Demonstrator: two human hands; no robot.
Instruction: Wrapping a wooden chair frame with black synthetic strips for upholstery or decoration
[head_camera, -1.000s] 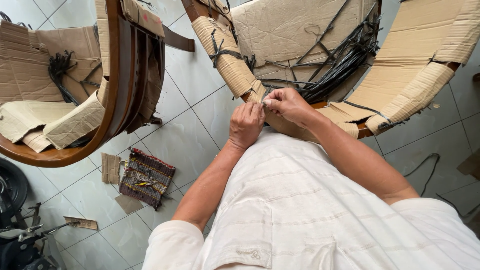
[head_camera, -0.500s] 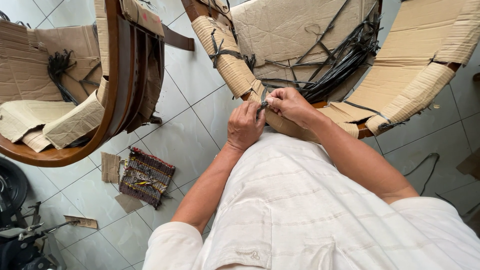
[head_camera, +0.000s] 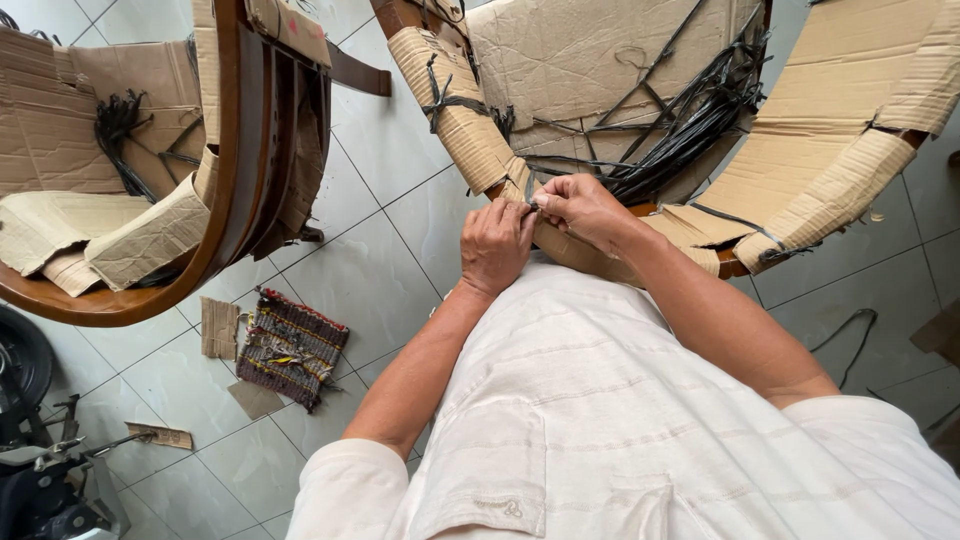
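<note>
My left hand and my right hand meet at the front rim of a round wooden chair frame wrapped in brown cardboard. The fingers of both hands pinch a thin black strap at the cardboard-covered rim, right where the wrapping ends. A bundle of black straps lies across the cardboard just beyond my right hand. My fingertips hide the exact spot of the strap I hold.
A second cardboard-wrapped wooden chair frame stands at the left on the white tiled floor. A small woven mat and cardboard scraps lie on the tiles below it. Dark machine parts sit at the bottom left.
Both hands stay at the same spot on the rim; the fingers have shifted only slightly on the strap.
</note>
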